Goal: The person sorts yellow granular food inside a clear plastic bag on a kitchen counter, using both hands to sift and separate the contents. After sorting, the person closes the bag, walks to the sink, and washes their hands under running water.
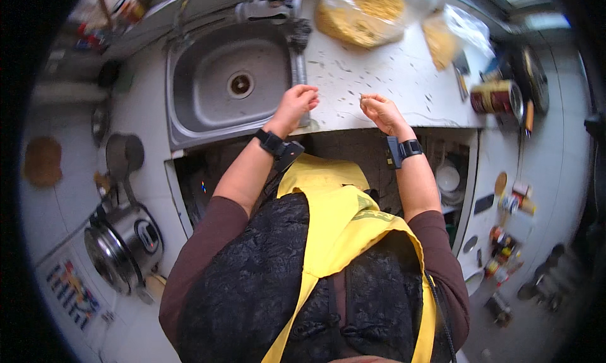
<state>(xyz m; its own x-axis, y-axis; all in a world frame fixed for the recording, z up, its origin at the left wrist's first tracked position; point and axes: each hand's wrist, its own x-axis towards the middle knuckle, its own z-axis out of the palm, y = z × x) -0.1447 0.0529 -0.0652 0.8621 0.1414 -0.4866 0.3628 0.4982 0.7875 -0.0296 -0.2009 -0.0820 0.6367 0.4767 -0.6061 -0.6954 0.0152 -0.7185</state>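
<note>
My left hand (297,107) is over the right rim of the steel sink (175,104), fingers drawn together; whether anything tiny sits in them is hidden. Farther right, above the front part of the white counter (404,79), my right hand (383,113) pinches a small thing at the fingertips, too small to name. The hands are apart from each other. Between and beyond them, many small dark flecks (350,93) lie scattered on the counter.
At the back of the counter stands a clear plastic bag of yellow food pieces (360,16), with another bag (439,41) to its right. A tin can (497,99) lies at the right end. A steel pot-shaped cooker (123,246) and a pan (124,153) are at left.
</note>
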